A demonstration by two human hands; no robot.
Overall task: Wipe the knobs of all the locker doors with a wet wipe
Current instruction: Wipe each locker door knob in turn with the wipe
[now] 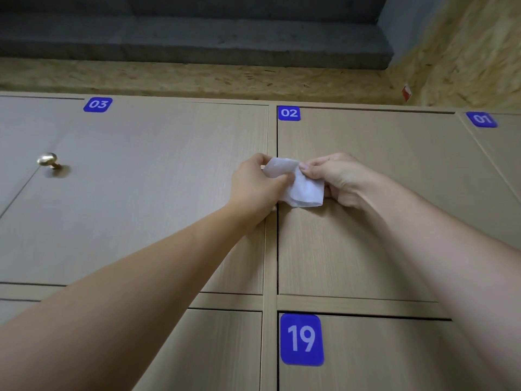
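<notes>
A white wet wipe (300,187) hangs folded between both hands, in front of the seam between locker doors 03 and 02. My left hand (255,183) pinches its upper left part. My right hand (335,177) pinches its upper right edge with thumb and fingers. A round brass knob (48,160) sticks out at the left side of locker door 03 (158,193), well left of both hands. Locker door 02 (366,136) lies behind my right hand; its knob is not visible.
Blue number labels mark the doors: 03 (97,104), 02 (289,113), 01 (481,119) at the far right, and 19 (301,339) on the lower row. Chipboard wall runs above and to the right of the lockers, with grey concrete above.
</notes>
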